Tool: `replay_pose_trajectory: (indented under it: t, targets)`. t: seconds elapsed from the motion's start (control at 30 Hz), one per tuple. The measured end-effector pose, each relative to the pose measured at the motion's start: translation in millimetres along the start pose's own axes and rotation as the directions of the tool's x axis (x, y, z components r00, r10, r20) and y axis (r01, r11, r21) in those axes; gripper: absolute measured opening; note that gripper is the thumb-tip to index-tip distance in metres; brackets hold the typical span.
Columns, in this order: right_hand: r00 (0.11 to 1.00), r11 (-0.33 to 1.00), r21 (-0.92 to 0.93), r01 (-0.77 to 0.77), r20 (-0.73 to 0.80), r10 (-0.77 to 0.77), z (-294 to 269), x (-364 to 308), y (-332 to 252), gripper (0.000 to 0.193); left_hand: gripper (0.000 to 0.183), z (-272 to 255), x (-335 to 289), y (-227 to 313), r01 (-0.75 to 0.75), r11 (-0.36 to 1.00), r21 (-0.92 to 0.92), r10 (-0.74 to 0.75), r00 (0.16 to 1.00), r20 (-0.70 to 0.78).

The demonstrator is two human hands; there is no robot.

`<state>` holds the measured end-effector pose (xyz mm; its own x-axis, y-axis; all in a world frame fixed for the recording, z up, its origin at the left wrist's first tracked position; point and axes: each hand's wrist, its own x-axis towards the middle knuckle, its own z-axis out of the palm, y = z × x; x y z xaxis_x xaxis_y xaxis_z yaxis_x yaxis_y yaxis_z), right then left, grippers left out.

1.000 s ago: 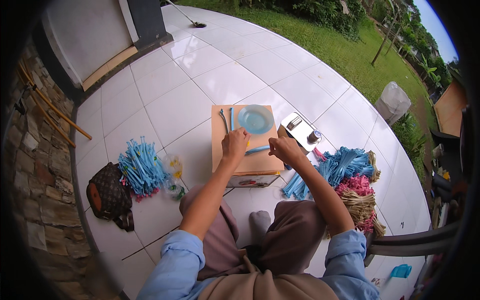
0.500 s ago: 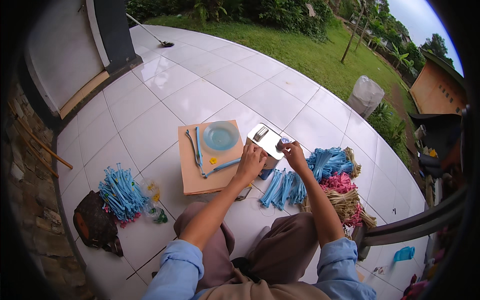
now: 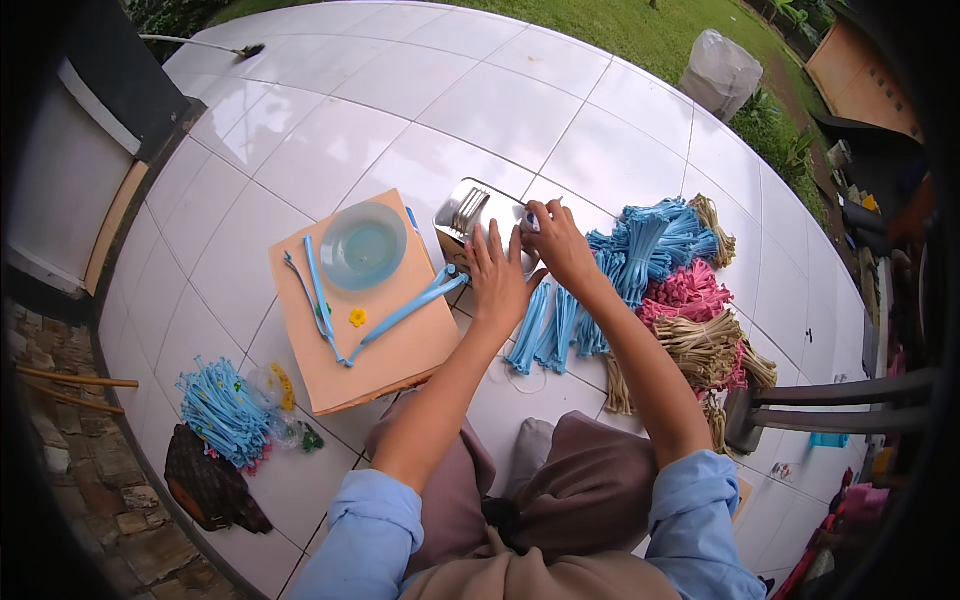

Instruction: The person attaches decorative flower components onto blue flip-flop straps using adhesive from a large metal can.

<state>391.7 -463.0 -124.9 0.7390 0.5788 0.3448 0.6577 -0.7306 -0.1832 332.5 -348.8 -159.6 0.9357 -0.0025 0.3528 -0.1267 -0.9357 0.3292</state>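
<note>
A silvery rectangular tin stands in front of me, with thin metal pieces on its top. My left hand lies over its near side, fingers spread and holding nothing. At the tin's right end, my right hand has its fingers closed on a small round bluish thing, mostly hidden by them. Left of the tin, a cardboard sheet carries a translucent blue bowl, a yellow flower-shaped piece and light-blue strips joined in an angled shape.
Bundles of blue, pink and tan strips lie on the tiles at right, beside a dark chair part. At left are a blue bundle, clear plastic bags and a brown bag.
My view has tilted down and shifted. My left hand has gone from bent fingers at the tin's near edge to spread fingers over it; the right still grips the small round thing.
</note>
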Motion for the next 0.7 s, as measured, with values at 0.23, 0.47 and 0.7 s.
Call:
replay_pose_trajectory:
  t: [0.23, 0.47, 0.7]
  targets:
    - [0.993, 0.932, 0.349, -0.097, 0.093, 0.069, -11, 1, 18, 0.031, 0.068, -3, 10, 6, 0.041, 0.999, 0.016, -0.042, 0.998, 0.037]
    - [0.993, 0.907, 0.415, -0.072, -0.053, 0.103, -26, -8, 5, 0.026, 0.062, -6, 6, -4, 0.019, 0.994, -0.105, -0.024, 0.999, -0.048]
    - [0.854, 0.787, 0.569, -0.239, -0.262, 0.449, -41, -41, 22, 0.023, 0.043, -40, 2, 31, -0.048, 0.905, -0.423, 0.036, 0.999, -0.036]
